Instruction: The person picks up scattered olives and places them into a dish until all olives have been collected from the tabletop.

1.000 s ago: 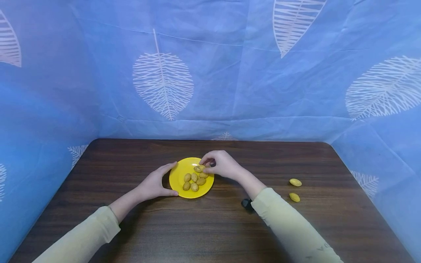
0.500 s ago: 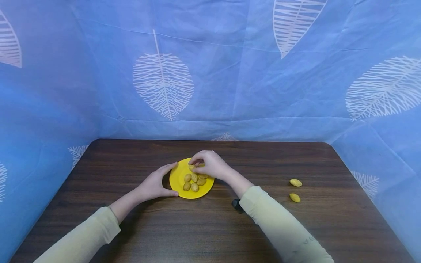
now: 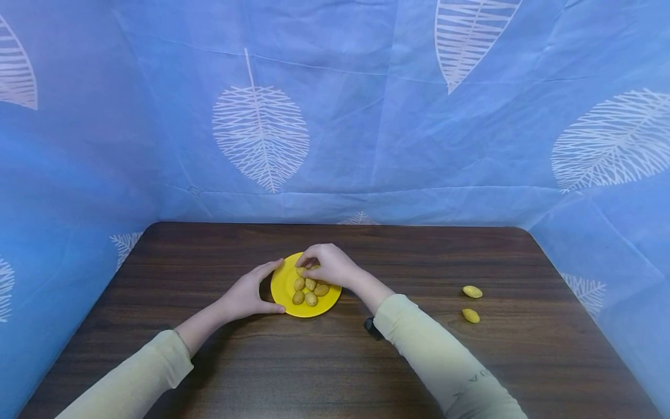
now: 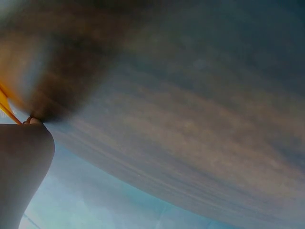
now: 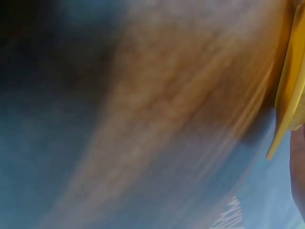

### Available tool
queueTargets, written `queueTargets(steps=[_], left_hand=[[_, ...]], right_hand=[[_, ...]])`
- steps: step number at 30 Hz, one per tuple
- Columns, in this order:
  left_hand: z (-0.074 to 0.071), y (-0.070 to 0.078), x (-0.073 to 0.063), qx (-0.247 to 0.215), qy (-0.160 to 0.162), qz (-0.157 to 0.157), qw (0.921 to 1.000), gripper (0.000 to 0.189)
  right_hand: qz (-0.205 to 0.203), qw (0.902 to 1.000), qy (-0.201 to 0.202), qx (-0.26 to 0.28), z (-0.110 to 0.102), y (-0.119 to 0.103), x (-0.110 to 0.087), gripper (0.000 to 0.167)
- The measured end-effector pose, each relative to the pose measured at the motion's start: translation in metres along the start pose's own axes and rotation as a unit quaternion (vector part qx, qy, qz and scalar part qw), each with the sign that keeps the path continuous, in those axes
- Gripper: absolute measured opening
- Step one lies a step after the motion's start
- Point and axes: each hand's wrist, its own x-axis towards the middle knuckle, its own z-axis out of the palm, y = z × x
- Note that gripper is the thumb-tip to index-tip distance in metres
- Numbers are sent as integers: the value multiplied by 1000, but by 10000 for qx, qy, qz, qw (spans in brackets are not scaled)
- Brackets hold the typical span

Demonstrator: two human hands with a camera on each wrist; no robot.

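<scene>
Near the back middle of the table lies a round yellow plate (image 3: 281, 286), holding several small yellow-brown oval fruits (image 3: 311, 299). My left hand (image 3: 248, 295) spans the plate's left rim, thumb at the front and fingers at the back, fairly straight. Over the plate's back part, my right hand (image 3: 331, 267) pinches a yellow oval fruit (image 3: 300, 272) between thumb and fingers, close above the others. Its fingers partly cover the fruits beneath. In the right wrist view, the plate's edge (image 5: 289, 71) shows at the far right.
Two more yellow fruits, an upper one (image 3: 472, 291) and a lower one (image 3: 471, 315), lie on the dark wooden table (image 3: 293, 372) at the right. A blue leaf-print cloth (image 3: 345, 139) hangs behind and at both sides. A small black device (image 3: 372, 329) sits under the right wrist.
My right hand has moved left across the plate from its right rim, carrying the pinched fruit toward the back middle. My left hand stays at the rim.
</scene>
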Motion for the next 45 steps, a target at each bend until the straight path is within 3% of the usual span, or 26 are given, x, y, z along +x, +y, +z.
queueTargets(steps=[13, 23, 45], left_hand=[[-1, 2, 0, -24, -21, 11, 10000, 107], [-1, 3, 0, -68, -27, 1, 10000, 106], [-1, 3, -1, -50, 6, -34, 10000, 107]], right_hand=[[26, 9999, -137, -77, 0, 1, 0, 17], [-18, 9998, 47, -170, -1, 2, -4, 19], [46, 9983, 571, -83, -34, 19, -44, 21]])
